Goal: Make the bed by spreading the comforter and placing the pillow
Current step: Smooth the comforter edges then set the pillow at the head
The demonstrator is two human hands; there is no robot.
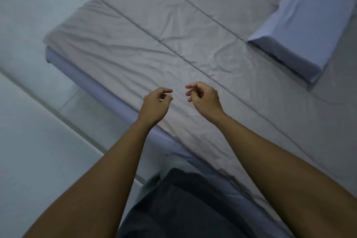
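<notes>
A beige-grey comforter (146, 36) lies spread flat over the bed, wrinkled, with long stitched seams running across it. A pale lavender pillow (307, 23) rests on top of it at the upper right. My left hand (156, 105) and my right hand (204, 97) hover side by side just above the comforter near the bed's near edge. Both have loosely curled fingers that are apart, and neither holds anything.
The lavender mattress side (100, 91) shows below the comforter's edge. Pale floor tiles (38, 121) lie to the left of the bed. My dark trousers (185, 205) are at the bottom, right against the bed's side.
</notes>
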